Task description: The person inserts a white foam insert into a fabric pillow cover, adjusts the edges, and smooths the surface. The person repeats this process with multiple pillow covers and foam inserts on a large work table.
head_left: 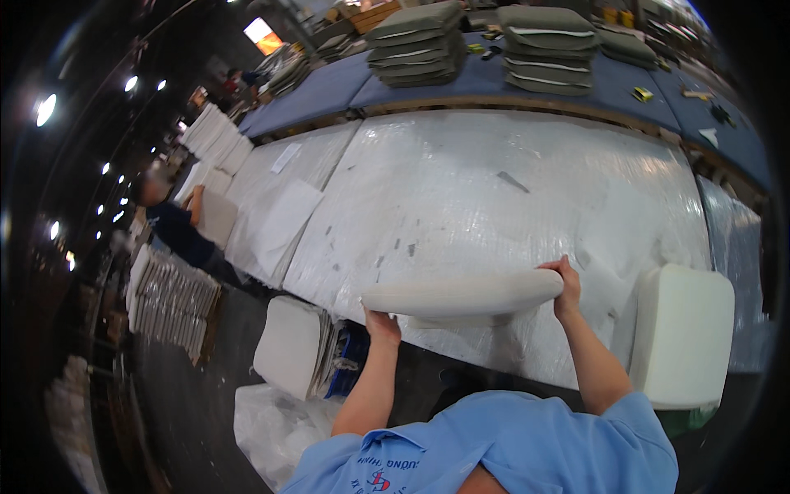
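Both hands, left hand (382,327) and right hand (566,288), are closed on opposite ends of a white foam cushion (462,295).

A bright rectangular screen or lit sign (263,34), glowing white above and orange below, is hanging at the upper left, behind the blue-covered table (329,86). A small white paper sheet or label (285,157) is lying flat on the plastic-wrapped white table (494,214), near its far left edge. Small yellow packages or tags (642,94) are resting on the blue table at upper right; their kind cannot be told.
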`<state>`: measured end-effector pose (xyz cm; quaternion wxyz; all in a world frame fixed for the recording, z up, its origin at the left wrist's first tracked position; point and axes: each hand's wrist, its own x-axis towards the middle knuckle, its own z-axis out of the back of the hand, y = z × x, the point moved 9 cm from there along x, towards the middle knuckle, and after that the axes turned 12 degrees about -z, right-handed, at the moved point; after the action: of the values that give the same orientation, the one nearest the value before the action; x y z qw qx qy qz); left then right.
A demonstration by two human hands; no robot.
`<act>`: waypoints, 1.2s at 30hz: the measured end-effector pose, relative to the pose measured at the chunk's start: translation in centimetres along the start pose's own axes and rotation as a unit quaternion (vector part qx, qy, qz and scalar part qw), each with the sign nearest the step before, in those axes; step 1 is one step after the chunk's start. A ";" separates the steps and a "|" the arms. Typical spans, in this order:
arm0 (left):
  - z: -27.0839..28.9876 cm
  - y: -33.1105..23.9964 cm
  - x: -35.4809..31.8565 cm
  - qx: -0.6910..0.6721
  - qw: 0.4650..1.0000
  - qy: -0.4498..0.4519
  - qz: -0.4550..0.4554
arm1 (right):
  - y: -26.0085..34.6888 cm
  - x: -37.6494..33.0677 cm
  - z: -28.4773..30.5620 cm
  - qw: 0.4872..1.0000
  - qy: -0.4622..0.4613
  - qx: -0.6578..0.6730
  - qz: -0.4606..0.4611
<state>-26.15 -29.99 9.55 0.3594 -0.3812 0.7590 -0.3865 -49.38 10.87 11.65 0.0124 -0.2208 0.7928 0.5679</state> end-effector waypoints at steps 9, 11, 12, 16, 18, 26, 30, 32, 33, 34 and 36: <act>-6.8 -2.4 0.9 -0.096 0.991 0.098 0.004 | -2.9 -4.0 1.9 0.961 0.106 0.008 -0.257; -9.8 -3.4 -0.3 -0.103 0.986 0.130 -0.001 | -3.4 -7.1 1.5 0.927 0.141 -0.058 -0.343; -13.8 -3.0 -2.3 -0.114 0.983 0.140 0.024 | -2.9 -8.0 2.9 0.918 0.130 -0.149 -0.345; -23.7 -4.2 -12.3 -0.069 0.973 0.140 0.171 | -2.7 -9.3 3.4 0.900 0.109 -0.308 -0.288; -25.9 -2.5 -15.0 -0.076 0.947 0.227 0.212 | -1.8 -8.4 0.0 0.944 0.106 -0.248 -0.189; -26.3 4.3 -20.3 0.056 0.884 0.403 0.229 | 6.5 -7.6 -7.4 0.989 -0.050 -0.105 0.092; -27.0 2.6 -20.1 0.014 0.872 0.451 0.193 | 8.3 -8.0 -9.4 0.980 -0.001 -0.108 0.167; -27.6 1.0 -19.2 -0.013 0.871 0.479 0.110 | 9.2 -7.8 -10.9 0.976 0.035 -0.075 0.203; -28.2 -0.2 -19.8 -0.012 0.866 0.497 0.050 | 9.3 -7.7 -11.0 0.975 0.047 -0.052 0.212; -28.8 -1.3 -20.2 -0.011 0.858 0.513 -0.011 | 9.5 -7.5 -11.1 0.973 0.059 -0.028 0.221; -28.4 -1.3 -19.9 0.006 0.843 0.537 -0.026 | 9.2 -6.9 -11.5 0.975 0.096 0.031 0.200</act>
<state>-40.67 -4.61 28.24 -0.1121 -0.1321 0.8209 -0.5442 -43.86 5.09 25.84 -0.1709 -0.1113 0.8357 0.5100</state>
